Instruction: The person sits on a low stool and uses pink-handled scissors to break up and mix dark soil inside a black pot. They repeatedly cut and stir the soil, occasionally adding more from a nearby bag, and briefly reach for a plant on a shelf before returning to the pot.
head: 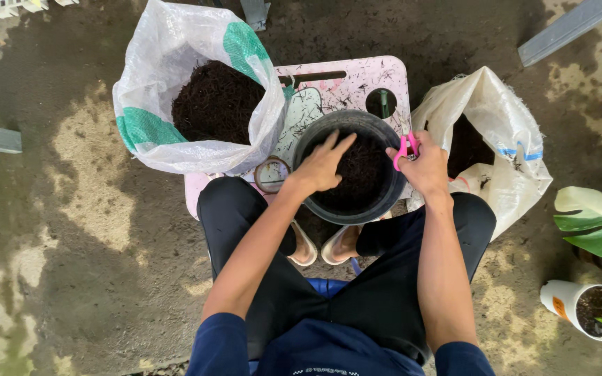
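Observation:
A black round pot (313, 136) part-filled with dark soil stands on a small pink table (377, 75) in front of my knees. My left hand (322, 166) lies flat inside the pot, fingers spread on the soil. At the pot's right rim, my right hand (428, 167) is closed around pink-handled scissors (405, 149).
A white-and-green sack (155, 90) of dark soil sits at the left of the table, another white sack (506, 132) at the right. A small round tin (272, 174) lies by the pot. A white pot (576, 301) and large leaves (597, 223) are at the far right.

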